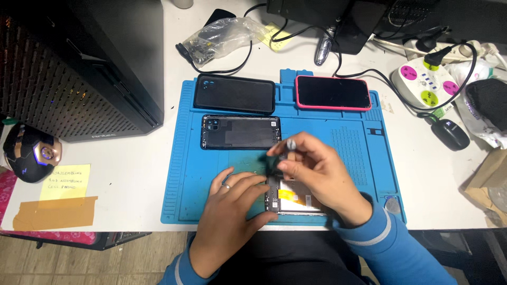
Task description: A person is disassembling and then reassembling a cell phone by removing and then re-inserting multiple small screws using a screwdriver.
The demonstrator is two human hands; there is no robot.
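Observation:
An opened phone (293,200) with its back removed lies at the near edge of a blue work mat (185,174). My left hand (229,211), a ring on one finger, rests flat on the mat and presses the phone's left end. My right hand (317,174) grips a small screwdriver (282,153) with a silver cap, held upright over the phone's upper left part. The tip is hidden by my fingers. A detached black back cover (240,132) lies just beyond my hands.
A black phone case (235,94) and a phone in a pink case (332,93) lie at the mat's far edge. A black computer tower (79,63) stands left. A clear bag of parts (222,36), cables, a power strip (426,82), sticky notes (66,181) surround the mat.

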